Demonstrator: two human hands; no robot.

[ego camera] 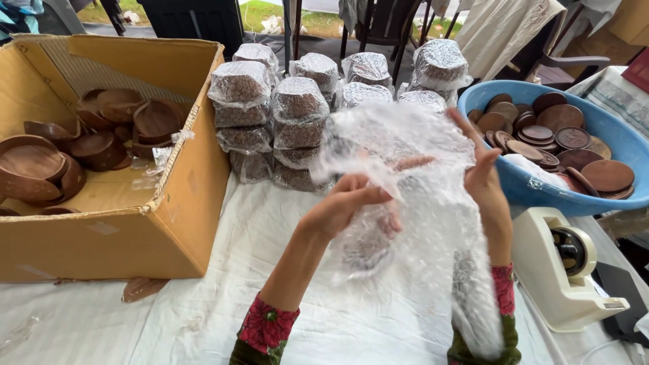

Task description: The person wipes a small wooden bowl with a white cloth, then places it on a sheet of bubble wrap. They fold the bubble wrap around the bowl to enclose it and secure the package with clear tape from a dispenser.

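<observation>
So both hands are up over the table with a big crinkly sheet of clear bubble wrap (412, 203) stretched between them. The left hand (348, 203) has its fingers curled closed on the sheet's left edge, pinching it, and the right hand (483, 179) is holding the right side with the fingers mostly straight and pointing up, the plastic pressed against the palm. The wrap hangs down from the two grips, draping over the right forearm toward the white cloth-covered table (223, 304) near the bottom of the view. Something dark shows through the wrap just below the left hand, but I can't tell what it is. Off to the left sits an open brown cardboard box (182, 196) with dark wooden bowls (40, 169) inside. Further back in the middle there's a stack of round bundles already wrapped in bubble wrap (297, 122). On the right, a blue plastic tub (629, 145) holds flat round wooden lids (605, 174), and nearer in front of it stands a cream-coloured tape dispenser (561, 270).
</observation>
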